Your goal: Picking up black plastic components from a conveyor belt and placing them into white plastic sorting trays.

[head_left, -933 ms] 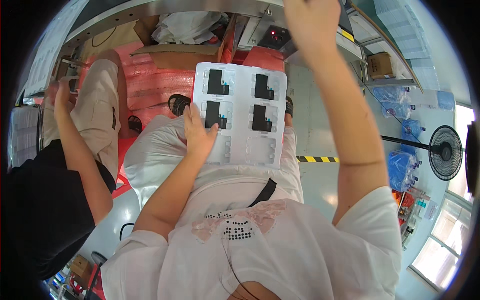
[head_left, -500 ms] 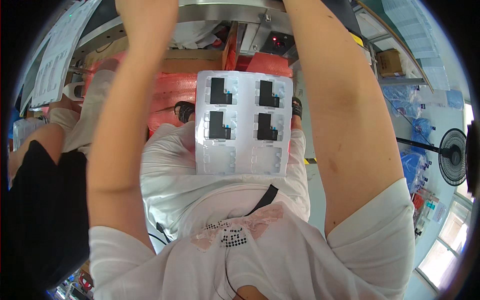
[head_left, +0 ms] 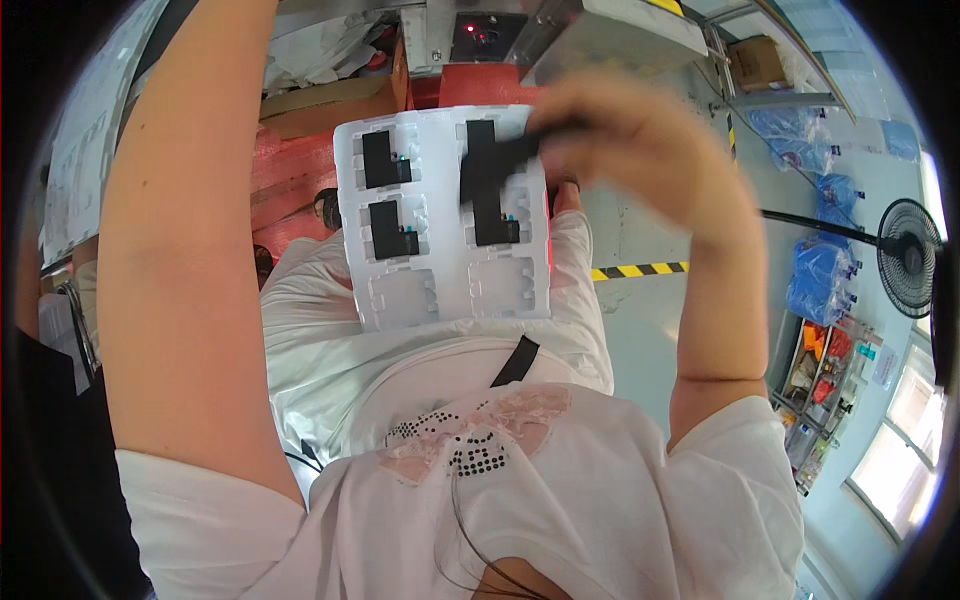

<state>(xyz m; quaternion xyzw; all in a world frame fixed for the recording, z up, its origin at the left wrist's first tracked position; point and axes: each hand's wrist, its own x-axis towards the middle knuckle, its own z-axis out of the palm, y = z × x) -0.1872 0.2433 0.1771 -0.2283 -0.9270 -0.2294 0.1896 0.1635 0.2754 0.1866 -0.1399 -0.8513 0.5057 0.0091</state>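
Observation:
A white plastic tray with moulded pockets rests on my lap. Flat black L-shaped pieces, like phone batteries, lie in its pockets: one at the far left, one below it, one at the right. The two pockets nearest me show bare plastic. Smeared by motion, my right hand is over the tray's far right corner. Its fingers are closed on another black battery, which covers part of the right column. My left forearm runs out at the top edge, so the left hand is hidden from sight.
Ahead stands a metal bench with a small red-lit box below its edge. A cardboard box sits beneath. Black-and-yellow tape marks the floor; a black fan is at the right. Another person's dark clothing shows at the left.
My right hand has come down from beyond the top edge to the tray with a black battery. My left hand has gone out of view upward. The tray appears further left.

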